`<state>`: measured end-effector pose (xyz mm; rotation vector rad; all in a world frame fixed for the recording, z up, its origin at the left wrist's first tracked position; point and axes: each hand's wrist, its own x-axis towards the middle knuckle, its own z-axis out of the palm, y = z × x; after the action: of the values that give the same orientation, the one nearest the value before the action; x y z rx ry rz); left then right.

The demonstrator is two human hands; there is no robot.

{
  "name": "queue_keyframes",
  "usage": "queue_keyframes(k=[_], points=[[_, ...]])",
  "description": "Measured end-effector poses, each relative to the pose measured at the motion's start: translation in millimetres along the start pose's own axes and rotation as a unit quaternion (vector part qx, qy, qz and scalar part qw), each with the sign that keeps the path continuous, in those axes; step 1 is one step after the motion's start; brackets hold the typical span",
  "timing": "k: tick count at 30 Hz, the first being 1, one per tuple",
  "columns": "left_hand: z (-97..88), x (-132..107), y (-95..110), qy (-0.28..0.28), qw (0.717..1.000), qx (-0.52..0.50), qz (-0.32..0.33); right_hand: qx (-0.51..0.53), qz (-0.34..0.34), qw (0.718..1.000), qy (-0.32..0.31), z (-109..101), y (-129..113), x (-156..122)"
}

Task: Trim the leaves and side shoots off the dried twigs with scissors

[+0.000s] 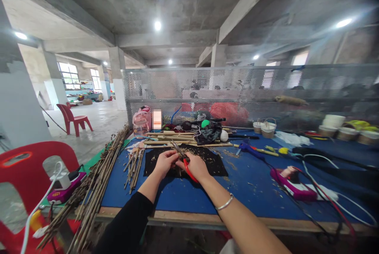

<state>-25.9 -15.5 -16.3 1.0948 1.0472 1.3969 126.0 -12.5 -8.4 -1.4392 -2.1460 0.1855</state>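
Both hands meet over a black mat (pixel 216 165) on the blue-covered worktable (pixel 245 190). My right hand (pixel 195 166) is closed round red-handled shears (pixel 187 169), whose blades point up and left. My left hand (pixel 164 162) is closed, its fingertips pinching a thin brown stick (pixel 177 149) right at the blades. Wood shavings lie scattered over the mat. A silver bangle circles my right wrist, and a black sleeve covers my left forearm.
Long stick bundles (pixel 97 190) lean along the table's left edge, short sticks (pixel 134 165) lie beside the mat. A pink power strip (pixel 293 185) with cables sits right, small baskets (pixel 268 128) and a mesh fence (pixel 237 92) behind. Red chairs (pixel 26 175) stand left.
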Motion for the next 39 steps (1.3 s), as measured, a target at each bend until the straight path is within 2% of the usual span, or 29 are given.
queue_keyframes(k=[5,8,14,19,26,32,36,39], points=[[-1.6,1,-3,-0.014,1.0,-0.008,-0.015,0.014,-0.031,0.999,0.019,-2,-5,-2],[-2.8,3,-5,-0.021,1.0,0.001,-0.017,0.01,-0.013,1.0,0.002,-3,-5,-2],[-4.1,6,-9,-0.002,0.999,0.005,-0.034,-0.003,0.014,1.0,-0.024,-2,-4,0],[-4.1,4,-9,-0.025,0.998,0.02,-0.053,-0.012,0.022,0.999,-0.026,2,-1,0],[-1.9,-1,-3,0.008,0.999,0.029,-0.027,-0.025,0.013,0.999,-0.02,-1,-3,-2],[-3.9,1,-9,-0.038,0.998,0.039,0.009,-0.003,-0.038,0.999,-0.007,-6,-10,-4],[-3.7,2,-10,-0.032,0.998,0.046,0.021,0.008,-0.007,1.0,-0.005,-7,-10,-4],[-1.8,0,-6,-0.047,0.999,0.01,0.006,0.01,0.007,1.0,0.002,-6,-9,-3]])
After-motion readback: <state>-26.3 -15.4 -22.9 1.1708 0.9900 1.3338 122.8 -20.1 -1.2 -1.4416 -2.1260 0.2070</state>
